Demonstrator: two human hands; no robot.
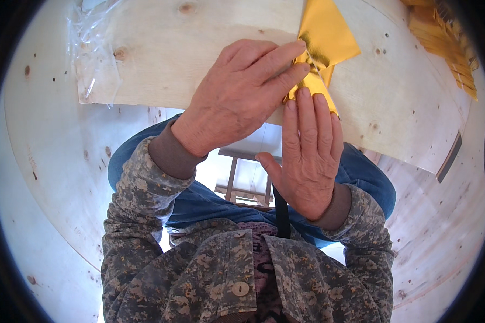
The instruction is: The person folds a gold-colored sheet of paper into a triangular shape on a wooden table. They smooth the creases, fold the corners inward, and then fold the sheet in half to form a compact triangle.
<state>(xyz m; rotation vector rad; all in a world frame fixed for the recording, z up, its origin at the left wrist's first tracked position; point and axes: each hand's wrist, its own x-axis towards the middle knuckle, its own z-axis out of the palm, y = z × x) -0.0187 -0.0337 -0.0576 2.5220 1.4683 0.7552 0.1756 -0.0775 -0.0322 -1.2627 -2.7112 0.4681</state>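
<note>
Nearest the camera, a camouflage-patterned jacket [226, 269] with round buttons and blue trousers [199, 202] frame the lap. Above them the right hand [307, 161] lies flat, fingers straight and together, pinning the lower tip of a gold foil sheet [326, 37] to the plywood board [161, 59] so it cannot slip. The left hand [237, 94] crosses over, 2 fingertips pressing a crease into the shiny, creased foil. Farther off lie crinkled clear plastic wrap [89, 43] and a stack of gold strips [447, 48].

A pale plywood bench [161, 64] carries gold foil paper [328, 32], a clear plastic bag [89, 37] at its left corner, and a gold stack [442, 37] at right
</note>
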